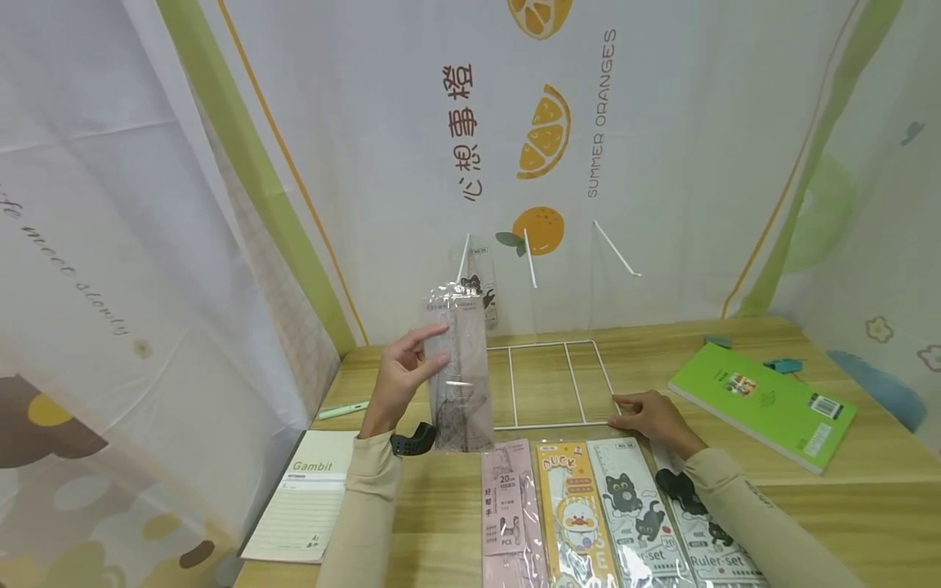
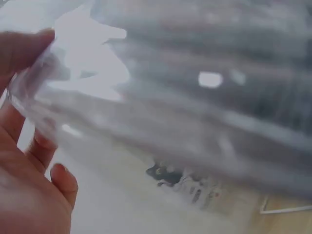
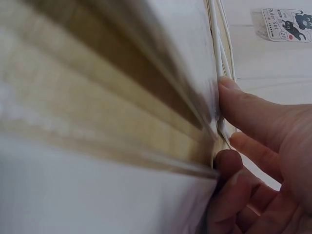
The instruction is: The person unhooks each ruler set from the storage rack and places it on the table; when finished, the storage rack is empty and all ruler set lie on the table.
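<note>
My left hand [image 1: 400,376] pinches the edge of a pinkish ruler packet [image 1: 470,359] in clear plastic, held upright in front of a white wire rack [image 1: 544,425]. In the left wrist view the packet's shiny wrapper [image 2: 161,87] fills much of the picture. At the rack's front right corner, my right hand [image 1: 654,418] pinches the base wire between thumb and fingers; the white wire [image 3: 216,53] shows by the thumb in the right wrist view. A black-cat ruler packet [image 1: 491,310] hangs from the rack's left prong, partly hidden behind the held packet.
A pink packet [image 1: 507,506], an orange duck packet [image 1: 577,514] and two cat ruler sets, one white packet [image 1: 639,510] among them, lie in front. Left are a notebook [image 1: 301,498] and a green pen [image 1: 344,410]; right, a green book [image 1: 764,404].
</note>
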Action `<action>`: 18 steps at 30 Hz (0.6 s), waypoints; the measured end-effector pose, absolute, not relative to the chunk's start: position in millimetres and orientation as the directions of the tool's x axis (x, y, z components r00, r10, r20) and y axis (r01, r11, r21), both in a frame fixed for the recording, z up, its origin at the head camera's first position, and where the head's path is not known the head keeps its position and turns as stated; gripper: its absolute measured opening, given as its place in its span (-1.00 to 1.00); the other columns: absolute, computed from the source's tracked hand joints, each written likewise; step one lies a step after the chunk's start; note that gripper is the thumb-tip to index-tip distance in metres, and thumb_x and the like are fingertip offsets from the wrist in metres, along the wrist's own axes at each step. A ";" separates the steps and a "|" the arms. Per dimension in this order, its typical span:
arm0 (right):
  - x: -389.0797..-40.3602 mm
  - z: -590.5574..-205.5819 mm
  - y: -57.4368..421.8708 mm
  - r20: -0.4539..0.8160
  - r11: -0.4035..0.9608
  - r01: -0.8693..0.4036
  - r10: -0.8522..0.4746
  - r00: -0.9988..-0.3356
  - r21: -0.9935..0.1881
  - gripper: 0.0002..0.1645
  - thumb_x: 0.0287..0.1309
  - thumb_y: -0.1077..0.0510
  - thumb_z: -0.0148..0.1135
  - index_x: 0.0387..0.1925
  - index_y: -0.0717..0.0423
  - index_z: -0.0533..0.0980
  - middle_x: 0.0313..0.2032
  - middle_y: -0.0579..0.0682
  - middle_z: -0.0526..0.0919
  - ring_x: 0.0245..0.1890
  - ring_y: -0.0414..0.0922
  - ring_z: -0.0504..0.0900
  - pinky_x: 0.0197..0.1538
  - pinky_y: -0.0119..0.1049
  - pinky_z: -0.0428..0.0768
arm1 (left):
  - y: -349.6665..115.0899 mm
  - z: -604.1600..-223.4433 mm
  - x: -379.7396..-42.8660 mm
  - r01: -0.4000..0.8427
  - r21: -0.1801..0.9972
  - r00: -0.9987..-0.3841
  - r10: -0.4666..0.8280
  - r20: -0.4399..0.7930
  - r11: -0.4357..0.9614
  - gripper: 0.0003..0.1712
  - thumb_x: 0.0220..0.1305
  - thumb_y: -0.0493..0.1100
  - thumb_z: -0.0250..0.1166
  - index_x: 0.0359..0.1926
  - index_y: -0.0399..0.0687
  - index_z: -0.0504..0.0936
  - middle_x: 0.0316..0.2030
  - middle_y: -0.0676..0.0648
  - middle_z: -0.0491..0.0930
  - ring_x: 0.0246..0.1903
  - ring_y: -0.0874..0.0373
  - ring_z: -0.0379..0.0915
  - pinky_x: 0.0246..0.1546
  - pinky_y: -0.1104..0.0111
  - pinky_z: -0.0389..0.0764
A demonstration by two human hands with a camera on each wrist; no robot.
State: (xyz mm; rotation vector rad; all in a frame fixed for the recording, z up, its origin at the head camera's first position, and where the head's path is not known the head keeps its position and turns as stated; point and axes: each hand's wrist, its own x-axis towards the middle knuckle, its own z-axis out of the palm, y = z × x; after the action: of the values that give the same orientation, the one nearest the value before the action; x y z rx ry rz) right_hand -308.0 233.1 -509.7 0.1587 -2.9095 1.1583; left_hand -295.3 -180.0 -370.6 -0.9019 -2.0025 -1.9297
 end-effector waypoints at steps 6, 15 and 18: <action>-308.7 -509.0 232.1 0.054 0.718 -0.111 -0.103 -0.993 -0.687 -0.20 0.06 -0.02 0.52 0.23 0.35 0.50 -0.59 -0.09 0.23 -0.54 -0.14 0.22 -0.43 -0.32 0.20 | -188.8 -403.2 -267.6 0.363 0.932 -0.911 0.221 0.349 0.025 -0.46 0.25 -0.35 0.38 0.26 -0.23 0.54 -0.47 0.13 0.35 -0.45 0.28 0.25 -0.37 0.50 0.40; -308.0 -510.3 234.4 0.072 0.711 -0.138 -0.123 -0.990 -0.689 -0.20 0.05 -0.03 0.53 0.22 0.35 0.51 -0.61 -0.11 0.28 -0.55 -0.17 0.22 -0.44 -0.34 0.21 | -199.2 -457.5 -227.9 -0.040 0.969 -0.991 0.115 -0.070 0.243 -0.46 0.10 -0.46 0.39 0.17 -0.27 0.62 -0.60 0.08 0.21 -0.54 0.26 0.18 -0.52 0.50 0.32; -307.8 -509.9 237.7 0.090 0.716 -0.150 -0.121 -0.989 -0.682 -0.21 0.05 -0.03 0.53 0.21 0.36 0.51 -0.63 -0.12 0.23 -0.58 -0.18 0.20 -0.46 -0.35 0.20 | -198.5 -467.7 -222.9 -0.084 0.957 -0.982 0.137 -0.126 0.277 -0.47 0.08 -0.50 0.37 0.14 -0.34 0.62 -0.61 -0.01 0.41 -0.52 0.23 0.40 -0.48 0.47 0.48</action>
State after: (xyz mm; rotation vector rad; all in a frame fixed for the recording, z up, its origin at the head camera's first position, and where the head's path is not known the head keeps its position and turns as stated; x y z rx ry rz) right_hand -307.8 237.7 -509.9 0.2266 -2.8740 1.1473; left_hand -222.9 -198.5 -467.7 -0.0554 -2.6517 -2.0069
